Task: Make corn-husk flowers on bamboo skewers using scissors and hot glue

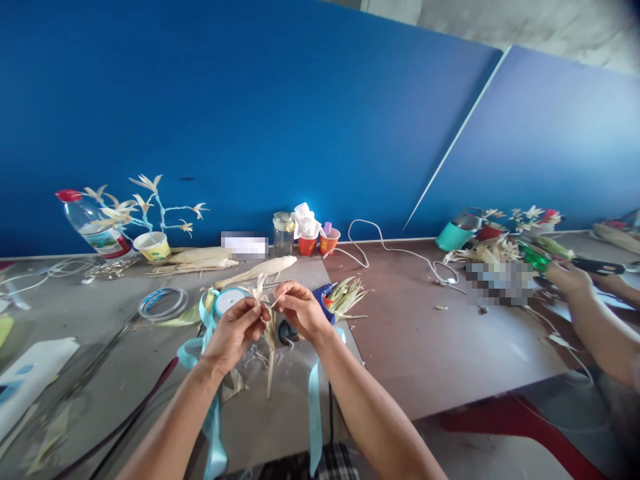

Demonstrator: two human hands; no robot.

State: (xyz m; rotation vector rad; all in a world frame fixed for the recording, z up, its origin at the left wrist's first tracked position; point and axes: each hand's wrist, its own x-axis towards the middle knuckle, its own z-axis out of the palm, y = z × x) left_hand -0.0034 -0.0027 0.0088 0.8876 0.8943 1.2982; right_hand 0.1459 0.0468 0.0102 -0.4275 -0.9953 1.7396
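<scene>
My left hand pinches a small pale corn husk flower by its base, over the front of the table. Close beside it, my right hand is closed, thumb and finger gripping a thin husk strip that runs toward the flower. Below the hands hangs or lies a dry husk stalk; I cannot tell whether it joins the flower. A spool of light blue ribbon is just behind my left hand, partly covered by it. Behind my right wrist is a blue tool, mostly hidden.
Husk flowers on blue stems stand in a yellow cup beside a plastic bottle. A glass jar and red paper cups line the wall. A white cable crosses the table. At right, another person's hand is near green material.
</scene>
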